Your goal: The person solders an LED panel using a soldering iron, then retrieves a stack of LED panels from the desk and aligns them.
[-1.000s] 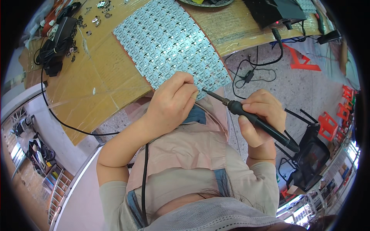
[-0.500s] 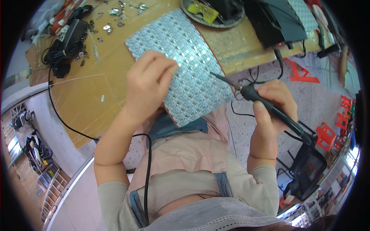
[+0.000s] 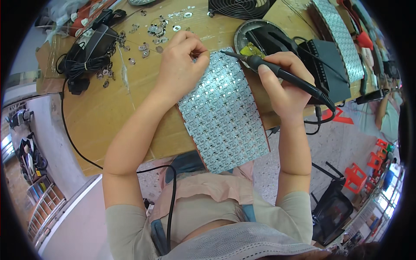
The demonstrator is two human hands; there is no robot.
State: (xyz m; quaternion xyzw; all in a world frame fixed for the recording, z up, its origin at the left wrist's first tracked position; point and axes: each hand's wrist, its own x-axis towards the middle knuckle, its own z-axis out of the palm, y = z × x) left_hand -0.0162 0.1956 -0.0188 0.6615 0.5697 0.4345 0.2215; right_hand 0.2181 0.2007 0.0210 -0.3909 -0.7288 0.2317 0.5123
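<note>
Head view: left hand (image 3: 182, 65) pinches far edge of silver LED sheet (image 3: 223, 112), lying on brown table (image 3: 99, 117). Right hand (image 3: 284, 84) fingers wrapped round black soldering iron (image 3: 277, 73), tip just above sheet's top edge.

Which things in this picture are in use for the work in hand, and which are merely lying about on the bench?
In use:
- left hand, pinching at the far edge of the LED panel
- right hand, gripping the soldering iron, tip at the panel's far edge

Lying about:
- small metal parts
- black cable bundle
- fan grille
- round tray
</note>
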